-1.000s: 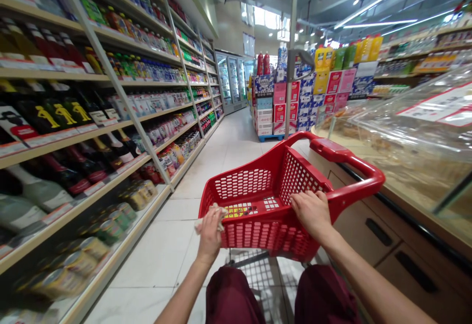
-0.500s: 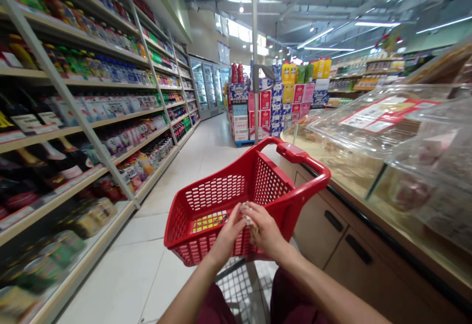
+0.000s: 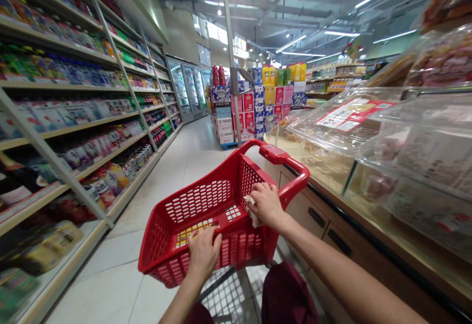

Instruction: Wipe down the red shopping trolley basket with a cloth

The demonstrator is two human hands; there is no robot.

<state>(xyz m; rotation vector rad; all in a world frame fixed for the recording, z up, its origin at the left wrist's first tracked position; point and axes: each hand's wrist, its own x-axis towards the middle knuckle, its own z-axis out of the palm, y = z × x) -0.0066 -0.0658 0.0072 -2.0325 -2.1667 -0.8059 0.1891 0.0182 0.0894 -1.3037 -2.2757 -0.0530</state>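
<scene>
A red plastic shopping cart [image 3: 199, 198] with perforated basket walls stands in front of me, its handle off to the right. My left hand [image 3: 204, 251] is hooked over the near rim of the basket, fingers curled on it. Inside the near right corner, my right hand [image 3: 267, 205] is closed around a crumpled whitish cloth [image 3: 252, 212], part of which hangs below the fingers. Most of the cloth is hidden by the hand. A yellow patterned panel [image 3: 191, 230] shows on the basket floor.
Shelves [image 3: 66, 132] of bottles and packages line the left side. On the right is a counter [image 3: 332, 211] with clear plastic food packs [image 3: 342, 117]. Stacked drink cartons [image 3: 243, 112] and a metal pole [image 3: 228, 29] stand ahead, with glass-door fridges [image 3: 186, 85] farther back.
My hands were together on the cloth and have separated. The left went down-left onto the basket rim; the right keeps the cloth and moved slightly toward the handle. The view turned right.
</scene>
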